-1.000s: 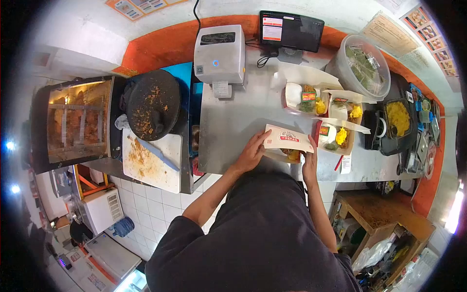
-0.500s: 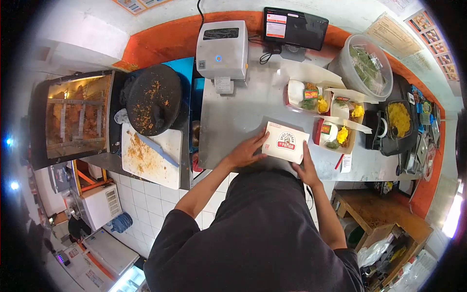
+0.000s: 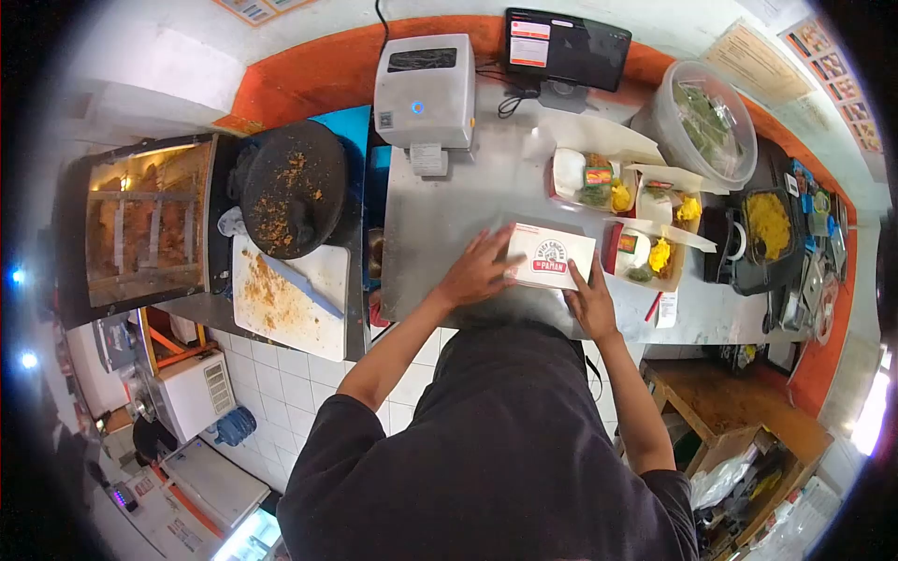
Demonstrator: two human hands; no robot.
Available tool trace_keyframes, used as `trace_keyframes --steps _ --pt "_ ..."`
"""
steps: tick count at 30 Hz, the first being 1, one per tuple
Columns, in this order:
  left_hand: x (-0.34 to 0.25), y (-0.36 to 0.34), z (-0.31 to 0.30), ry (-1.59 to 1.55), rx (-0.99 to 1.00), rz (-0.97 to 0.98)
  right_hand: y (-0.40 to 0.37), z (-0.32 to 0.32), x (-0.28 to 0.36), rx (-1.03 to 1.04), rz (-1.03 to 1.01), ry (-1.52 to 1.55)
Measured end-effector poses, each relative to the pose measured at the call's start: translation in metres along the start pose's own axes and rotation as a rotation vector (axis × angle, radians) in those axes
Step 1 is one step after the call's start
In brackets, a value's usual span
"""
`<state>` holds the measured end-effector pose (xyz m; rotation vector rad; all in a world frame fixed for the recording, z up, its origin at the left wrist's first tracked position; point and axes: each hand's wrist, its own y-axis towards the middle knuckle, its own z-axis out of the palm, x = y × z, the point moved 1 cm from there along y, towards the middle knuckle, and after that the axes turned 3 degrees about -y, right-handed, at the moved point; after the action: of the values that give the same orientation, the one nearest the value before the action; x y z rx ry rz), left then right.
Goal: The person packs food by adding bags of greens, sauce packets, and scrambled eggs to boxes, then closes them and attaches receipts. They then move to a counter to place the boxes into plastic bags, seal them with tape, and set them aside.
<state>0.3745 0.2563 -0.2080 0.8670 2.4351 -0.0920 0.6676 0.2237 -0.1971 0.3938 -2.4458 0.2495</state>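
A white cardboard food box [image 3: 550, 257] with a red chicken logo lies closed on the steel counter in front of me. My left hand [image 3: 479, 269] is at its left side, fingers stretched out and a little blurred, with fingertips at the box's edge. At the lower right corner, my right hand [image 3: 591, 301] grips the box, thumb on the lid and fingers along the right side. Just right of it stands an open food box [image 3: 645, 254] with rice, something yellow and greens. Behind are two more open boxes, a left one [image 3: 591, 182] and a right one [image 3: 666, 201], similarly filled.
A label printer [image 3: 426, 89] and a screen [image 3: 566, 51] stand at the back. A clear tub [image 3: 703, 126] and a tray of yellow food [image 3: 769, 227] are on the right. Leftward, a knife [image 3: 313, 290] lies on a white cutting board [image 3: 281, 323] beside a dark round block [image 3: 295, 187].
My left hand has shifted slightly up along the box's left side. My right thumb has come onto the lid, and the box has turned a little straighter.
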Motion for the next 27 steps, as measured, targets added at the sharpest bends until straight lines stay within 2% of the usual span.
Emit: trace_keyframes --steps 1,2,4,5,7,8,9,10,13,14,16,17,19,21,23,27 --pt "0.014 0.001 -0.005 -0.092 -0.184 -0.108 0.003 -0.003 0.004 0.036 0.045 0.029" --pt "0.030 0.004 -0.011 -0.184 -0.369 -0.213 0.004 -0.009 0.008 -0.030 -0.043 -0.066" --pt "0.080 0.010 -0.011 -0.200 -0.858 -0.597 0.020 -0.030 0.034 -0.047 -0.054 -0.141" --pt "0.098 0.015 -0.020 -0.195 -0.860 -0.602 0.024 -0.035 0.047 -0.052 -0.050 -0.212" --pt "0.124 0.017 -0.039 -0.415 -0.945 -0.674 0.052 -0.026 0.063 -0.077 -0.059 -0.155" --pt "0.127 0.011 -0.045 -0.411 -0.947 -0.678 0.069 -0.019 0.071 -0.057 -0.076 0.036" --pt "0.129 0.010 -0.050 -0.675 -0.837 -0.707 0.088 -0.012 0.080 -0.039 -0.095 0.223" --pt "0.130 0.014 -0.056 -0.934 -0.713 -0.723 0.108 -0.005 0.093 -0.058 -0.132 0.254" --pt "0.093 0.012 -0.069 -1.110 -0.843 -0.677 0.159 0.019 0.137 -0.104 -0.201 0.401" --pt "0.088 0.010 -0.069 -1.105 -0.841 -0.686 0.173 0.031 0.140 -0.100 -0.198 0.409" --pt "0.082 0.003 -0.071 -1.102 -0.777 -0.620 0.193 0.064 0.138 0.055 -0.021 0.611" --pt "0.080 -0.001 -0.072 -1.096 -0.784 -0.631 0.199 0.075 0.135 0.066 -0.024 0.616" --pt "0.077 -0.007 -0.074 -1.103 -0.730 -0.676 0.205 0.086 0.128 0.331 0.168 1.010" --pt "0.074 -0.012 -0.075 -1.030 -0.744 -0.622 0.206 0.090 0.124 0.348 0.186 1.044" --pt "0.062 -0.010 -0.088 -0.389 -0.597 -0.655 0.205 0.090 0.121 0.361 0.211 1.075" --pt "0.052 0.002 -0.108 -0.404 -0.567 -0.548 0.208 0.080 0.127 0.401 0.209 1.048"
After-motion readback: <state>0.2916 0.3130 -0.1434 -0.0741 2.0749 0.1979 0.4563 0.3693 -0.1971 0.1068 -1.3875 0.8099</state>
